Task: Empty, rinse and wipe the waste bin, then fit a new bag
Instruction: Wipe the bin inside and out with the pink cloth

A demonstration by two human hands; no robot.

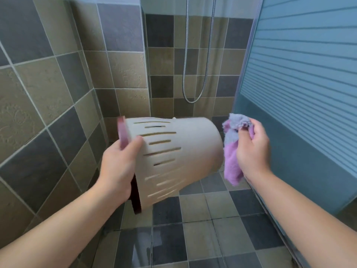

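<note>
One bin (179, 151) in left hand (117, 167), one cloth (233, 149) in right hand (251, 149)

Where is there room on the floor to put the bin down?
Bare floor tiles lie below the bin, between the tiled wall and the glass door. Up higher it is crowded: the left hand holds the bin, the right hand holds the cloth.

One cream slotted waste bin (179, 153) with one dark pink rim ring (123, 133). One purple and grey cleaning cloth (232, 149). Two bare hands: one left hand (118, 167), one right hand (253, 149). One metal shower hose (207, 55). One striped frosted glass door (301, 78).
</note>
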